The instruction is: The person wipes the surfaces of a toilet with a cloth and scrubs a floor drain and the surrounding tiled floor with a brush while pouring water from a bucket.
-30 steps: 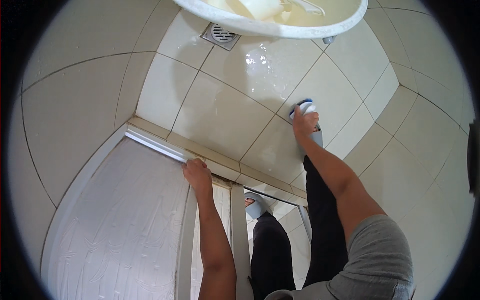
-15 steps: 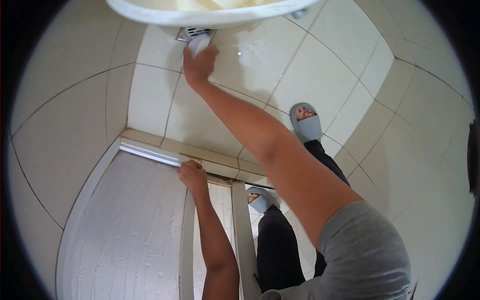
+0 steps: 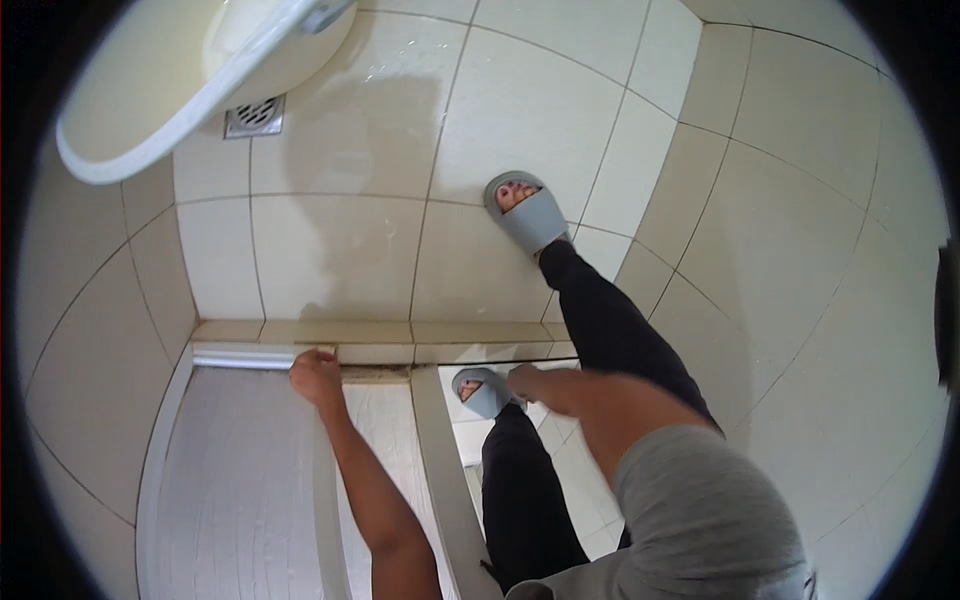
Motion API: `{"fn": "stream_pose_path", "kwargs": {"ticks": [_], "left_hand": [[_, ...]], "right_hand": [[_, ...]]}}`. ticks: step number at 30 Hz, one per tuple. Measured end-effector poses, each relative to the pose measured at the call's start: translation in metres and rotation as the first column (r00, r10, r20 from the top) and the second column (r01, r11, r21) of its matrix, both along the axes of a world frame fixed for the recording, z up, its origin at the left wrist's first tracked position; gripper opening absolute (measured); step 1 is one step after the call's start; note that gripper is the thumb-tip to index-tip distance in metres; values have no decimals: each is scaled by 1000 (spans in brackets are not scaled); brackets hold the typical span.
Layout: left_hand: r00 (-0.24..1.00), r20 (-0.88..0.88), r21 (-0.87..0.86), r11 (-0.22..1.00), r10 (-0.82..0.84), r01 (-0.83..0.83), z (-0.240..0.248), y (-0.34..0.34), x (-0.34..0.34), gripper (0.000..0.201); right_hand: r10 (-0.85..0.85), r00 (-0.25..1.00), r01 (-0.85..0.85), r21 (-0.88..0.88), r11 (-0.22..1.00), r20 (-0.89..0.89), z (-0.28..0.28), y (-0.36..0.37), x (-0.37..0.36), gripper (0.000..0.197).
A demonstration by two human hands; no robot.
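No text, label, brand, number or sign can be read (at least, none on any surface in view).
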State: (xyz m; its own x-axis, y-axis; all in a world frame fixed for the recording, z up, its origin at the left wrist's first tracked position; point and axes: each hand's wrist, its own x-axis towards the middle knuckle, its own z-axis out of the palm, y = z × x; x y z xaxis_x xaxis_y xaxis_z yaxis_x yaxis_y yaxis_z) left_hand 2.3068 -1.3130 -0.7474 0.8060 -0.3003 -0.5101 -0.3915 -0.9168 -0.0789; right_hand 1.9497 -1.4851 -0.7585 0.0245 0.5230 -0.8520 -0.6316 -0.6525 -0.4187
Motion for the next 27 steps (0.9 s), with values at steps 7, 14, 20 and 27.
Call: {"fn": "stream_pose_path", "kwargs": {"ticks": [7,14,20,27], "left_hand": [[999,-11,-30,999,-38,38,2,-20,11,9],[959,-260,-146,987,-109,72,-9,-21,-12,40],[933,-174,-515,837,-315,186,93,-159,-15,30],[672,-105,-605,583,-733,542,157,-226,-50,22]], "right_hand": [[-121,987,72,-371,926,-111,0,11,54,32],[-212,954,291,-472,832,214,107,-88,147,26],[-367,79,997,-69,40,927,363,-235,144,28],[589,167,984,-96,-150,790,767,-185,12,25]]}}
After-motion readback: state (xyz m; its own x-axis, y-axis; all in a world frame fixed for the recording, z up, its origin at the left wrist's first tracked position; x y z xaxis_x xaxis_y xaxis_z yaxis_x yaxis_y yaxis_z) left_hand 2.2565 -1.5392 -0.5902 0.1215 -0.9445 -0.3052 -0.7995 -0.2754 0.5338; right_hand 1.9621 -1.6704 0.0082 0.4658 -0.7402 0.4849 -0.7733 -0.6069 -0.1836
